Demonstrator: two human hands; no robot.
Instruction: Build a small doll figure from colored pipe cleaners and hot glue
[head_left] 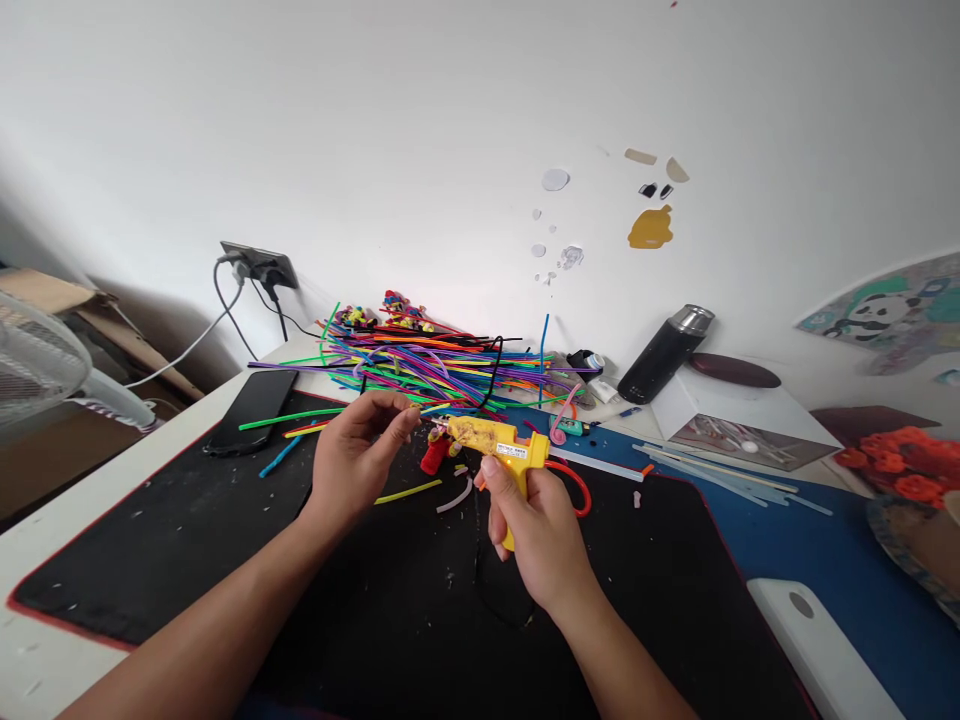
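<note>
A yellow hot glue gun (484,438) is gripped by its handle in my right hand (536,525), nozzle toward the left. Just left of the nozzle, my left hand (360,450) is closed in a pinch; whatever is between its fingertips is too small to name. Below the nozzle lies a small red piece (433,455) with yellow bits beside it. A clear glue stick (600,463) extends to the right behind the gun. On the black mat (390,620) are a yellow pipe cleaner (409,491) and a short pale curved piece (455,497).
A heap of colourful pipe cleaners (435,365) lies along the wall. A phone (251,410) rests at the left, near a fan (45,360). To the right are a black thermos (660,360), a white box (735,420), loose glue sticks (720,472) and a white device (817,640).
</note>
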